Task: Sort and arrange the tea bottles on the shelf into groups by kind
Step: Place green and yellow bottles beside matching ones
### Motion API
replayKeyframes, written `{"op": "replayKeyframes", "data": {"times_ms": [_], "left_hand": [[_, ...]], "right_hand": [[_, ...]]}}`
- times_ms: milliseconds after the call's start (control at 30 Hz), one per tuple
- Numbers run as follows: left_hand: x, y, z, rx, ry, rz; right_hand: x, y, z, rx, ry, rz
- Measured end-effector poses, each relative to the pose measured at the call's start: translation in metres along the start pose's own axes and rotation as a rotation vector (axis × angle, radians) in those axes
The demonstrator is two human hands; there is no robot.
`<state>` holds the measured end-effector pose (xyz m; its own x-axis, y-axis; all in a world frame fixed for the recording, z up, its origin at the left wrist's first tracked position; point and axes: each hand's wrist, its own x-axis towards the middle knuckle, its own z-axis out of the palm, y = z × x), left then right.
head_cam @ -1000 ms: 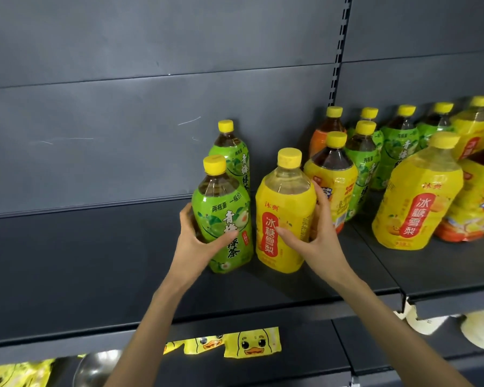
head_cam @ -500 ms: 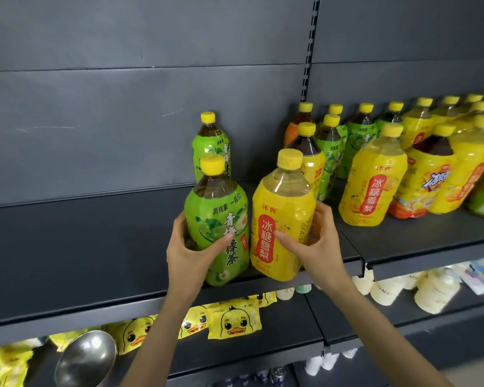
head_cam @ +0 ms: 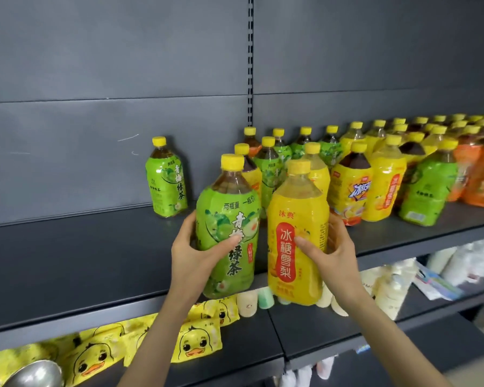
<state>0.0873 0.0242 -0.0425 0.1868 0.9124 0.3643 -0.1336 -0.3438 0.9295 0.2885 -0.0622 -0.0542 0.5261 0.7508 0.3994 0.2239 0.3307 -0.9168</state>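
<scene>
My left hand grips a green-labelled tea bottle with a yellow cap. My right hand grips a yellow-labelled pear drink bottle. Both bottles are lifted off the dark shelf and held side by side in front of its edge. One more green bottle stands alone at the back of the shelf. To the right stands a mixed crowd of green, yellow and orange bottles.
The grey back panel has a slotted upright. The lower shelf holds yellow duck-print packets, a metal scoop and pale packets to the right.
Both hands lifted their bottles off the shelf and drew them toward me. The view swung right and more bottles came into sight.
</scene>
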Motion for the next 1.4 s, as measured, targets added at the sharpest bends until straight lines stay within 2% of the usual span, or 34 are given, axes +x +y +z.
{"op": "replayKeyframes", "data": {"times_ms": [267, 467, 700, 1067, 1200, 1400], "left_hand": [[-0.04, -0.007, 0.129, -0.065, -0.003, -0.023], [-0.06, -0.02, 0.201, -0.061, 0.003, -0.091], [-0.037, -0.027, 0.258, -0.034, -0.053, -0.105], [0.012, -0.044, 0.339, -0.03, -0.186, -0.066], [0.016, -0.051, 0.361, 0.005, -0.166, -0.053], [0.018, -0.05, 0.404, 0.028, -0.05, -0.018]], "right_hand": [[0.013, 0.002, -0.137, -0.113, -0.014, -0.012], [0.018, 0.005, -0.214, -0.157, -0.017, 0.031], [0.041, 0.025, -0.26, -0.164, 0.019, 0.089], [0.097, 0.048, -0.319, -0.191, 0.134, 0.067], [0.118, 0.059, -0.347, -0.171, 0.127, 0.091], [0.161, 0.074, -0.403, -0.149, 0.021, 0.058]]}}
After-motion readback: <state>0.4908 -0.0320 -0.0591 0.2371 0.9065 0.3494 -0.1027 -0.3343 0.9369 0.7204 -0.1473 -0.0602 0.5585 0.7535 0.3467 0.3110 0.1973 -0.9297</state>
